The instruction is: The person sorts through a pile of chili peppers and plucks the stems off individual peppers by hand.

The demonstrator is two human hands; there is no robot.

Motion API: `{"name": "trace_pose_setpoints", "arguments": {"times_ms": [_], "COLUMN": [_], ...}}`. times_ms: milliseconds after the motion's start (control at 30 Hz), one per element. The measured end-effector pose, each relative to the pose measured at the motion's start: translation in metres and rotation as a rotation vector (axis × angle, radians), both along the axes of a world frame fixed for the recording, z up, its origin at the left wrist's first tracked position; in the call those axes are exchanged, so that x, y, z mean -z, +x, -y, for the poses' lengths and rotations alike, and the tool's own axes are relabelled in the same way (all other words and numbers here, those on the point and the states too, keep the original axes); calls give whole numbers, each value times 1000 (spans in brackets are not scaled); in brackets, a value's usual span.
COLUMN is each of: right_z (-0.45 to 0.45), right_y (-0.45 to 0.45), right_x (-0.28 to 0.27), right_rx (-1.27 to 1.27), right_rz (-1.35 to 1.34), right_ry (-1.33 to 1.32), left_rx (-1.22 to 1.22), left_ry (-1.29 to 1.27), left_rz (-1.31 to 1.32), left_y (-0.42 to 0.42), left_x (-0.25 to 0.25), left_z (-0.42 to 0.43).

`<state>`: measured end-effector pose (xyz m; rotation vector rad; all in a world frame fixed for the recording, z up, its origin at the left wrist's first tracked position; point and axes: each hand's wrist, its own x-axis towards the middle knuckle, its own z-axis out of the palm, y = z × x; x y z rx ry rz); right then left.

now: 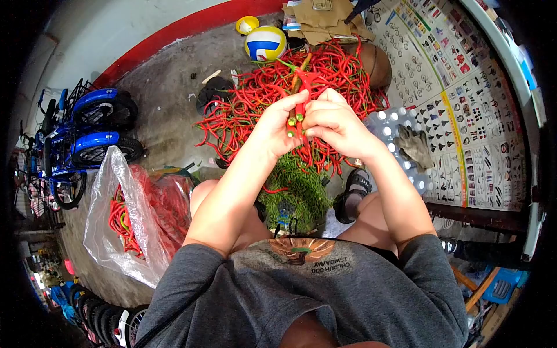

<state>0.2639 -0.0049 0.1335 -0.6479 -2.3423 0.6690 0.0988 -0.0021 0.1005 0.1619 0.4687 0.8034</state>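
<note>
Both hands meet in front of a large heap of long red chili peppers (255, 87). My left hand (281, 124) is closed round several peppers whose green stem ends point down toward me; one of them looks brownish-orange. Fingers bent, my right hand (336, 124) pinches at the same small bunch from the other side. Red tips of the held peppers (306, 78) stick up above the fingers. Below the hands, a pile of green stems (299, 194) lies between the person's feet.
At left stands an open clear plastic bag (104, 232) with red peppers inside. Blue wheeled frames (96, 142) are farther left. Beyond the heap sit a ball (265, 43) and cardboard (319, 20). Wrapped bottles (389, 127) with a grey glove (415, 148) are at right.
</note>
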Motion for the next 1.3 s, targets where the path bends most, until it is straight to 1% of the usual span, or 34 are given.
{"name": "trace_pose_setpoints", "arguments": {"times_ms": [167,233,367,433,467,533,567,600,667,733,800,833,867,933,1000,1067,1133,1167,1267,1300], "right_z": [-3,-5,-7,-7,-6,-4,-4,-3,0,1,1,2,4,11,13,14,-1,-6,-6,-6], "right_y": [2,5,9,9,7,1,2,1,-1,-2,-2,-4,-4,-6,-7,-7,3,9,24,27], "right_x": [-2,-4,-5,-2,4,17,16,14,6,5,10,11,9,1,2,1,0,-3,-12,-10], "right_rx": [-96,-178,-236,-174,-175,55,119,118,189,191,212,271,273,415,435,544,763,776,768,773], "right_rz": [-25,11,2,-43,-39,-140,-65,-63,-44,-21,-50,-68,-71,123,113,184,248,121,87,85], "right_ry": [3,-71,-168,-234,-235,-319,-269,-268,-110,-82,-28,-25,-24,-13,-7,149,359,374,70,70], "left_rx": [32,100,84,92,26,-25,-44,-45,-121,-134,-75,-25,-23,-84,-75,-117,124,106,-1,-38], "left_ry": [-10,-43,-71,4,-34,-33,-23,-21,-103,-94,-47,17,18,-66,-91,-51,16,-14,29,56], "left_rz": [19,145,47,39,30,46,114,115,-43,-37,50,129,127,-72,-102,-183,154,25,-27,-71], "left_y": [0,-2,2,2,2,-7,-9,-9,-6,-4,-4,-4,-3,3,4,5,1,2,0,1], "left_x": [8,11,9,15,16,16,16,15,5,1,6,5,2,-4,-5,-11,-3,-3,-10,-16], "left_z": [4,5,8,2,-2,-13,-15,-14,-9,-5,-6,-7,-7,-4,-4,-4,-5,1,6,7]}}
